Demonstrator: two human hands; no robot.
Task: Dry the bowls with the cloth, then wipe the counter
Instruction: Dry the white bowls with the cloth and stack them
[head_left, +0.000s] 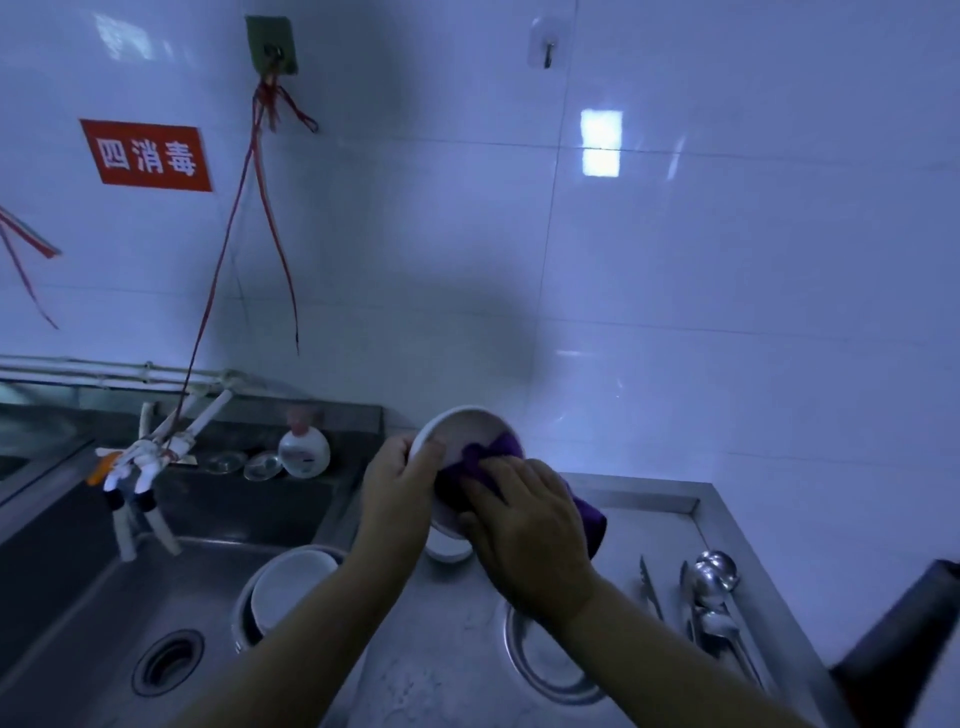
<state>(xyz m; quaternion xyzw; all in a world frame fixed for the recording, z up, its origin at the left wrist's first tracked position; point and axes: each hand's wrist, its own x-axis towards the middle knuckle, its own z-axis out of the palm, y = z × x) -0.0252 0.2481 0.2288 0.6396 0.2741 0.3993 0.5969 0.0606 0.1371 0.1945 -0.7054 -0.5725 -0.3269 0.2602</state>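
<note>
A white bowl (465, 428) is held tilted above the steel counter (649, 501), its opening turned toward me. My left hand (397, 493) grips its left rim. My right hand (524, 540) presses a purple cloth (493, 449) against the bowl's inside and lower edge, and the cloth's tail (592, 522) hangs to the right. Another white bowl (291, 584) sits inside a metal basin (244, 618) in the sink. A further white bowl (447, 548) lies on the counter under my hands, mostly hidden.
A metal bowl (550, 665) rests on the counter below my right wrist. Spoons and a ladle (717, 577) lie at the right. The sink (104, 623) with its drain (166, 660) is at left, with a tap (140, 467) and a soap bottle (304, 449) behind.
</note>
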